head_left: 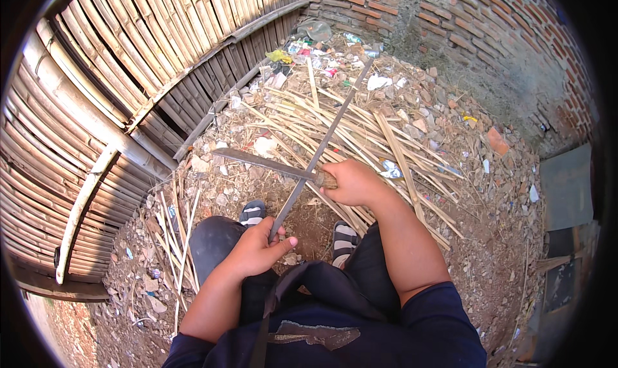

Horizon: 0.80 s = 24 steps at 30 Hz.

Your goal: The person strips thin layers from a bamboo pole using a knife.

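My left hand (259, 247) is closed round the near end of a long, flat, grey-brown bamboo strip (333, 124). The strip slants away from me to the far right, over the pile on the ground. In my right hand (353, 182) is the wooden handle of a machete (261, 162), its dark blade pointing left. Blade and strip cross just left of my right fist; whether the edge bites into the strip I cannot tell. Beneath and beyond lie many pale split bamboo strips (351, 126), loosely heaped.
Stony ground (496, 239) with scattered litter surrounds my sandalled feet. A bamboo fence (129, 52) curves along the left, and a brick wall (463, 33) closes the back right. More thin strips (182, 242) lie by my left knee. A grey panel (566, 184) stands at the right.
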Motion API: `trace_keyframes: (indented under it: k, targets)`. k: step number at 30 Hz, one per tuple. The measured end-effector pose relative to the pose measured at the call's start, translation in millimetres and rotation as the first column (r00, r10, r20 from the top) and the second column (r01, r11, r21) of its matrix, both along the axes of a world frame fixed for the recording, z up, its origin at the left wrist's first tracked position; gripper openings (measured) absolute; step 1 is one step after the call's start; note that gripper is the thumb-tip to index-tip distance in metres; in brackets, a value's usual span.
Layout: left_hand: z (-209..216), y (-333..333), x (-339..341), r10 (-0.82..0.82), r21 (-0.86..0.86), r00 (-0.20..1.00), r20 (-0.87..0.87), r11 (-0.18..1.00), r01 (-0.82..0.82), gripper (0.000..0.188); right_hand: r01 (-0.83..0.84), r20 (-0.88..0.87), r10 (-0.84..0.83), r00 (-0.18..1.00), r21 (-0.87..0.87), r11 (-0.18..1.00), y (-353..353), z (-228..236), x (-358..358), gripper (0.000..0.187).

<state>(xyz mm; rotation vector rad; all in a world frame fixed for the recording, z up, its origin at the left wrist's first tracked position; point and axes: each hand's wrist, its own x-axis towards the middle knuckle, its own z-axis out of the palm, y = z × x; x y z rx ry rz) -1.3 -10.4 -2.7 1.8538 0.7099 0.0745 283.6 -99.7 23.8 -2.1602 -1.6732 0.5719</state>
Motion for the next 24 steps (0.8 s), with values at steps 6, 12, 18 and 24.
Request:
trace_keyframes:
  k: [6,12,18,24]
  targets:
    - [-4.3,0.3,0.1,0.010,-0.009,0.999,0.041,1.000,-0.010,0.042,-0.006,-0.001,0.006,1.000,0.022,1.000,-0.6,-3.5,1.4,0.031]
    - [-1.0,-0.5,0.4,0.008,-0.004,0.999,0.042,1.000,-0.007,0.041,-0.018,0.018,0.017,1.000,0.027,0.999,-0.9,-3.2,1.7,0.031]
    - [-3.1,0.3,-0.5,0.002,0.010,0.998,0.057,1.000,-0.002,0.041,-0.018,0.001,0.018,1.000,0.031,0.999,-0.3,-3.8,1.4,0.031]
    - [-0.7,-0.3,0.4,0.001,0.023,0.999,0.047,1.000,-0.002,0.042,-0.018,0.012,0.017,1.000,0.042,0.999,-0.7,-6.7,2.2,0.032]
